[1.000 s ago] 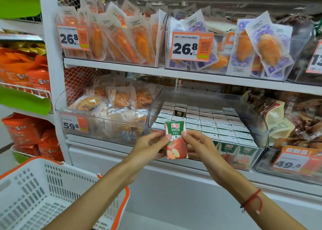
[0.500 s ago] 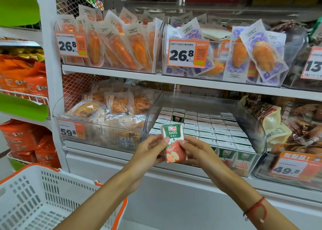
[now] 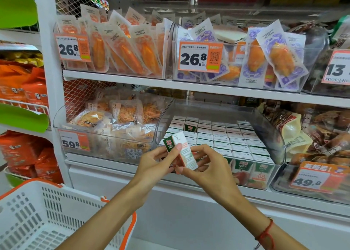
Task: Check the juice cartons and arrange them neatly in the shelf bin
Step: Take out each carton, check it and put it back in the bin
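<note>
A small green, white and red juice carton point(image 3: 182, 152) is held tilted in front of the clear shelf bin point(image 3: 272, 134), its side panel turned toward me. My left hand point(image 3: 155, 164) grips its left side, thumb on the front. My right hand point(image 3: 206, 167) pinches its lower right edge. Behind them the bin holds several rows of upright juice cartons point(image 3: 223, 136), their white tops showing; one carton point(image 3: 190, 127) in the back left stands taller.
A white basket with orange rim point(image 3: 47, 211) sits at lower left. Clear bins of snack packs point(image 3: 113, 124) and brown packets point(image 3: 322, 132) flank the juice bin. The upper shelf point(image 3: 170, 84) carries orange packets and price tags.
Both hands have turned the carton, so its side panel faces me instead of the front, and it is now tilted.
</note>
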Action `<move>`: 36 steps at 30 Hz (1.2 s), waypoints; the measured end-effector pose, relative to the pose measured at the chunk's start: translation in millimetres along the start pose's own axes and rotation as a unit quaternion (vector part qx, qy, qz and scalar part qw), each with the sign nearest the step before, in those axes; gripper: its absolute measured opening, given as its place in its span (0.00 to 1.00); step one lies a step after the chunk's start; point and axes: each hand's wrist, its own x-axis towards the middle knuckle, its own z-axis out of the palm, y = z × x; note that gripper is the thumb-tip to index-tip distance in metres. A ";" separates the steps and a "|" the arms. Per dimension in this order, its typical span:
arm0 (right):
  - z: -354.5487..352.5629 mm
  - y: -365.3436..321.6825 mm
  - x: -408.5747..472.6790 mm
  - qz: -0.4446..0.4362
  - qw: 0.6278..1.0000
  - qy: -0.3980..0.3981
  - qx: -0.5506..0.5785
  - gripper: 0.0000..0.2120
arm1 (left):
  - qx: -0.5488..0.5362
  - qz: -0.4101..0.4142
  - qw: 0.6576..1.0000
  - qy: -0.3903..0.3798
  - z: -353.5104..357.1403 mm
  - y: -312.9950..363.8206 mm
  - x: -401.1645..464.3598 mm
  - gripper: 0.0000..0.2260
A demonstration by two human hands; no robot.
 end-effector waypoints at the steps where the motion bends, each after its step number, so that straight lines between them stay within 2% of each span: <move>1: -0.7 0.3 -0.5 -0.005 1.000 -0.006 -0.004 0.20 | 0.008 -0.003 1.000 -0.010 -1.5 0.7 0.0 0.13; 3: -4.6 -0.4 1.3 0.004 0.999 -0.040 0.033 0.17 | 0.009 -0.009 1.000 -0.028 -5.3 2.3 -0.1 0.12; 5: -10.6 -1.5 5.8 0.037 0.988 -0.075 0.127 0.10 | 0.015 -0.012 0.999 -0.047 -9.3 5.2 -0.5 0.12; 7: -14.2 -0.9 9.2 0.073 0.978 -0.075 0.181 0.13 | 0.037 -0.011 0.997 -0.071 -11.3 6.5 0.1 0.14; 12: -15.1 4.1 12.0 0.109 0.972 -0.047 0.201 0.20 | 0.070 0.006 0.987 -0.141 -4.2 7.1 -3.5 0.14; 17: -17.0 8.8 14.7 0.124 0.968 -0.047 0.215 0.20 | 0.066 0.008 0.988 -0.141 -0.7 5.1 -0.3 0.14; 20: -20.5 14.6 16.3 0.153 0.947 -0.141 0.243 0.24 | 0.020 -0.002 0.994 -0.110 1.0 7.5 0.7 0.17; 23: -20.3 16.3 14.7 0.140 0.928 -0.222 0.265 0.20 | 0.021 0.002 0.996 -0.085 0.2 9.4 1.4 0.19; 26: -17.5 15.4 13.3 0.143 0.929 -0.193 0.282 0.19 | 0.015 0.000 0.997 -0.072 -0.5 7.9 0.5 0.21; 29: -14.0 14.0 13.0 0.151 0.941 -0.140 0.267 0.20 | 0.002 0.012 1.000 -0.011 -2.2 5.0 1.8 0.14; 32: -8.4 10.7 13.0 0.145 0.971 -0.056 0.181 0.23 | -0.003 0.019 0.999 0.046 -3.0 1.7 4.1 0.03; 36: 0.1 9.5 10.0 0.075 0.996 -0.006 0.042 0.26 | 0.012 0.019 0.999 0.047 2.3 0.5 3.2 0.04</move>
